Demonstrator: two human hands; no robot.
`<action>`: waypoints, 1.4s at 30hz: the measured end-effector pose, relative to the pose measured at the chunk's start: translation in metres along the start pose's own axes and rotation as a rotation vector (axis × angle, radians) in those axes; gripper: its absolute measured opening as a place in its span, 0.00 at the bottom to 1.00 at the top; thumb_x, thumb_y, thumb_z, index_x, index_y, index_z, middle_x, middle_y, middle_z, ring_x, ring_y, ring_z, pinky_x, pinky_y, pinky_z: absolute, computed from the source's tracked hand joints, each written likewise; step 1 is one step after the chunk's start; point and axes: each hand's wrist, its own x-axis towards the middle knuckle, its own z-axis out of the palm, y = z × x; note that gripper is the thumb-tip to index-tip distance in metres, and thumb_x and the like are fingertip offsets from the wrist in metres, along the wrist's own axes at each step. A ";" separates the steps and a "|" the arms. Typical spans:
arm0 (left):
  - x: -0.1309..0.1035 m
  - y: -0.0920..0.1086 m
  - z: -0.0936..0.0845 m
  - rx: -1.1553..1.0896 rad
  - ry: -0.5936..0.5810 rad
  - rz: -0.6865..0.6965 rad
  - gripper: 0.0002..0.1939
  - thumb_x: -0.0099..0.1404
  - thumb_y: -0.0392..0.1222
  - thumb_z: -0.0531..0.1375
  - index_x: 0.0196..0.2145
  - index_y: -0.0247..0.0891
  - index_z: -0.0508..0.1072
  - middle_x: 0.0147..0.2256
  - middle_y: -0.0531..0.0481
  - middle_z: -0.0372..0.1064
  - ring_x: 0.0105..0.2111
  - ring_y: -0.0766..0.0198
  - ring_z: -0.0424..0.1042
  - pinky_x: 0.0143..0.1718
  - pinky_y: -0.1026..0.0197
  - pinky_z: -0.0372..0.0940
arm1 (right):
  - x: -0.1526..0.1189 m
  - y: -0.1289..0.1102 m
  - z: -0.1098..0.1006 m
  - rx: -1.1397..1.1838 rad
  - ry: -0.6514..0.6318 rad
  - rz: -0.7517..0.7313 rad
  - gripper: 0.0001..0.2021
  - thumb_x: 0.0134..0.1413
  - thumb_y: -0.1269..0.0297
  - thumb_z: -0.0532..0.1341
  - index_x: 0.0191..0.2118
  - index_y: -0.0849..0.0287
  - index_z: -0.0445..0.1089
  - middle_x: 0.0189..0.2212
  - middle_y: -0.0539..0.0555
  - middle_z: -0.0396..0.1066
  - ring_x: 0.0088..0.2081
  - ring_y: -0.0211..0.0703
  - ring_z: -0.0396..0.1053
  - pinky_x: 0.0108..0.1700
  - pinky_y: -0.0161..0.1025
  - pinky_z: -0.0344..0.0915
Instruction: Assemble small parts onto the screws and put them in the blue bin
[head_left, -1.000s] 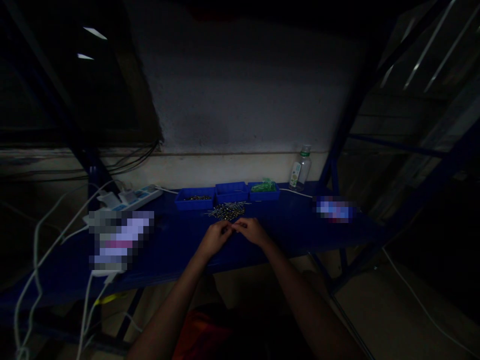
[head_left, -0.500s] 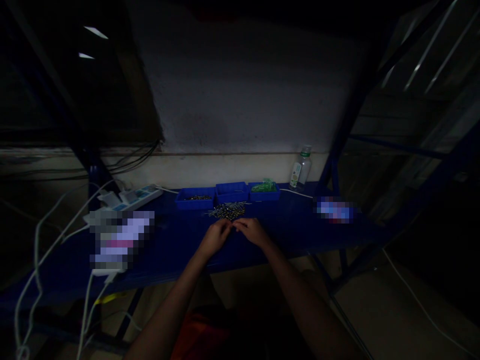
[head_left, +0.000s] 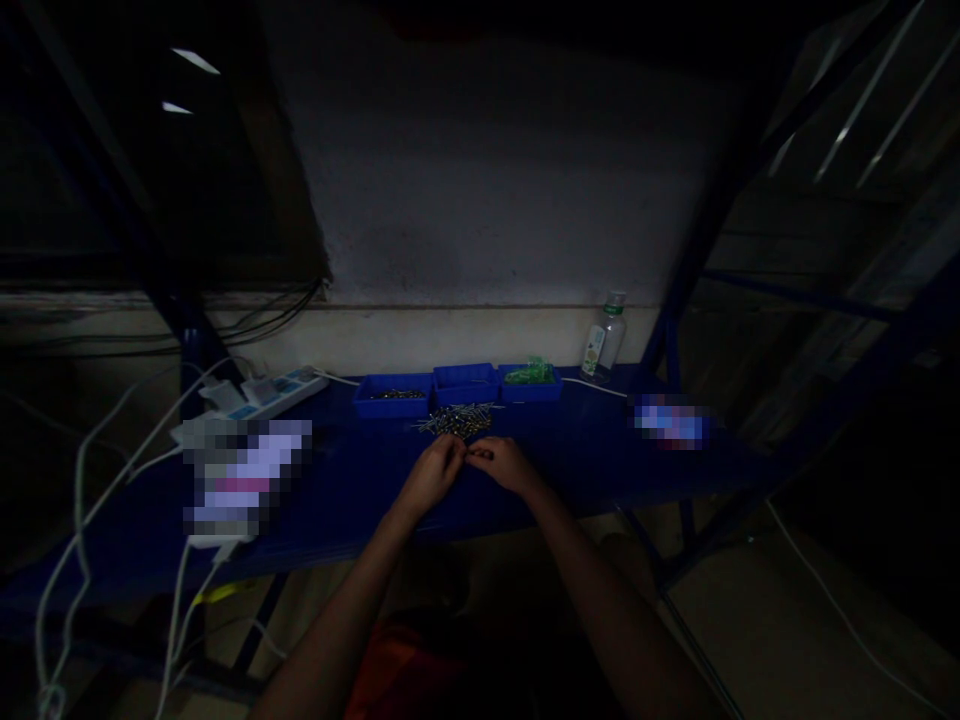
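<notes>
My left hand point(head_left: 435, 470) and my right hand point(head_left: 501, 462) meet fingertip to fingertip over the blue table point(head_left: 352, 480). Both are closed in a pinch; whatever lies between the fingers is too small and dark to name. Just beyond them is a loose pile of small metal pins or screws point(head_left: 459, 418), some with brassy parts. Behind the pile stand three blue bins in a row. More small metal pieces lie in the left bin point(head_left: 393, 408), a few thin bits in the middle bin point(head_left: 465, 390), and green translucent pieces point(head_left: 531, 373) in the right bin point(head_left: 531, 392).
A clear bottle point(head_left: 604, 340) with a green cap band stands at the back right. On the left, a white power strip point(head_left: 281, 396) with plugs and cables lies beside a blurred-out object point(head_left: 244, 480). Another blurred object point(head_left: 670, 421) lies at the right. Blue frame posts flank the table.
The fingers of my right hand have shifted slightly, curling a little more at the tips. Both hands stay together in front of the pile; the view has moved a touch.
</notes>
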 end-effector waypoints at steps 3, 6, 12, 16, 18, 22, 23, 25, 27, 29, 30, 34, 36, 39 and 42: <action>0.000 0.001 -0.001 -0.004 0.005 -0.005 0.09 0.64 0.41 0.48 0.31 0.37 0.65 0.30 0.49 0.66 0.31 0.62 0.66 0.34 0.62 0.60 | 0.001 0.000 0.001 0.026 0.033 0.031 0.07 0.51 0.62 0.60 0.33 0.58 0.72 0.29 0.50 0.72 0.29 0.36 0.67 0.33 0.31 0.60; 0.000 0.002 -0.001 -0.029 -0.004 -0.011 0.09 0.64 0.40 0.49 0.31 0.37 0.66 0.30 0.50 0.67 0.31 0.63 0.66 0.34 0.63 0.59 | 0.002 0.003 0.002 0.044 0.064 0.050 0.06 0.49 0.63 0.61 0.33 0.59 0.71 0.27 0.50 0.71 0.28 0.36 0.66 0.32 0.31 0.60; 0.000 -0.002 0.000 -0.058 -0.047 -0.033 0.10 0.63 0.43 0.50 0.31 0.37 0.69 0.29 0.50 0.69 0.29 0.64 0.67 0.33 0.64 0.60 | 0.003 0.008 0.006 0.059 0.089 0.058 0.05 0.47 0.66 0.62 0.32 0.60 0.70 0.25 0.49 0.69 0.27 0.34 0.65 0.31 0.30 0.60; 0.001 -0.005 0.000 -0.059 -0.033 -0.047 0.11 0.64 0.44 0.50 0.34 0.36 0.69 0.31 0.49 0.70 0.31 0.63 0.68 0.35 0.64 0.60 | 0.002 0.005 0.004 0.069 0.090 0.049 0.08 0.48 0.62 0.62 0.35 0.59 0.70 0.27 0.50 0.70 0.29 0.35 0.66 0.32 0.31 0.61; 0.001 -0.006 0.000 -0.061 -0.025 -0.055 0.12 0.64 0.45 0.49 0.35 0.37 0.68 0.32 0.48 0.70 0.32 0.62 0.69 0.35 0.63 0.61 | 0.001 0.004 0.003 0.091 0.084 0.044 0.09 0.50 0.60 0.60 0.36 0.59 0.70 0.29 0.51 0.71 0.30 0.35 0.67 0.34 0.31 0.62; 0.002 -0.006 0.000 -0.074 -0.040 -0.059 0.12 0.64 0.45 0.49 0.35 0.37 0.69 0.33 0.48 0.70 0.33 0.61 0.69 0.37 0.63 0.61 | 0.001 0.002 0.002 0.139 0.090 0.041 0.08 0.52 0.62 0.58 0.36 0.59 0.69 0.31 0.51 0.71 0.32 0.36 0.68 0.36 0.33 0.63; 0.002 -0.006 0.000 -0.078 -0.048 -0.058 0.12 0.64 0.45 0.50 0.35 0.37 0.69 0.33 0.48 0.71 0.34 0.61 0.69 0.37 0.63 0.61 | 0.002 0.002 0.002 0.139 0.095 0.042 0.08 0.52 0.62 0.59 0.36 0.59 0.69 0.31 0.52 0.71 0.32 0.37 0.68 0.36 0.33 0.63; 0.002 -0.007 0.001 -0.086 -0.068 -0.057 0.12 0.64 0.45 0.50 0.34 0.37 0.70 0.33 0.48 0.71 0.34 0.61 0.69 0.37 0.63 0.61 | 0.002 0.000 0.002 0.127 0.102 0.037 0.08 0.51 0.62 0.59 0.37 0.59 0.69 0.31 0.51 0.71 0.32 0.37 0.67 0.36 0.33 0.63; 0.003 -0.008 0.002 -0.092 -0.087 -0.055 0.12 0.64 0.45 0.50 0.33 0.37 0.70 0.32 0.48 0.72 0.33 0.61 0.70 0.36 0.63 0.61 | 0.001 -0.001 0.001 0.111 0.100 0.019 0.08 0.51 0.63 0.59 0.36 0.59 0.69 0.30 0.51 0.70 0.32 0.36 0.66 0.36 0.33 0.62; 0.003 -0.009 0.003 -0.099 -0.104 -0.054 0.12 0.64 0.45 0.51 0.33 0.37 0.71 0.32 0.49 0.72 0.33 0.61 0.70 0.35 0.63 0.61 | 0.001 -0.003 0.000 0.107 0.090 -0.003 0.07 0.51 0.63 0.59 0.36 0.59 0.69 0.30 0.50 0.70 0.31 0.36 0.66 0.36 0.32 0.62; 0.003 -0.010 0.004 -0.103 -0.111 -0.053 0.12 0.63 0.45 0.51 0.33 0.37 0.71 0.32 0.49 0.72 0.33 0.61 0.70 0.35 0.63 0.61 | 0.000 -0.004 -0.001 0.108 0.088 -0.013 0.07 0.51 0.63 0.59 0.36 0.59 0.69 0.29 0.50 0.70 0.31 0.36 0.66 0.35 0.32 0.62; 0.004 -0.012 0.004 -0.111 -0.122 -0.048 0.11 0.62 0.45 0.52 0.33 0.37 0.71 0.32 0.49 0.72 0.32 0.61 0.69 0.34 0.64 0.62 | 0.000 -0.004 -0.001 0.122 0.088 -0.025 0.08 0.50 0.62 0.59 0.36 0.59 0.69 0.29 0.50 0.69 0.30 0.35 0.65 0.34 0.32 0.61; 0.004 -0.011 0.004 -0.112 -0.110 -0.046 0.11 0.62 0.45 0.52 0.33 0.37 0.71 0.31 0.49 0.71 0.32 0.61 0.69 0.34 0.63 0.62 | 0.001 -0.003 0.000 0.136 0.086 -0.012 0.08 0.51 0.62 0.59 0.36 0.59 0.69 0.29 0.50 0.70 0.30 0.35 0.65 0.34 0.32 0.61; 0.004 -0.009 0.002 -0.107 -0.061 -0.043 0.10 0.63 0.44 0.51 0.34 0.37 0.69 0.33 0.48 0.70 0.34 0.61 0.68 0.37 0.62 0.61 | 0.002 -0.001 0.002 0.145 0.124 0.024 0.09 0.50 0.62 0.59 0.36 0.60 0.68 0.29 0.51 0.70 0.30 0.35 0.66 0.34 0.32 0.62; 0.003 -0.006 0.001 -0.092 -0.003 -0.027 0.10 0.64 0.42 0.50 0.34 0.36 0.68 0.33 0.47 0.67 0.35 0.61 0.67 0.39 0.60 0.60 | 0.001 0.001 0.003 0.116 0.109 0.047 0.08 0.50 0.63 0.59 0.36 0.60 0.68 0.29 0.50 0.70 0.29 0.35 0.66 0.33 0.32 0.62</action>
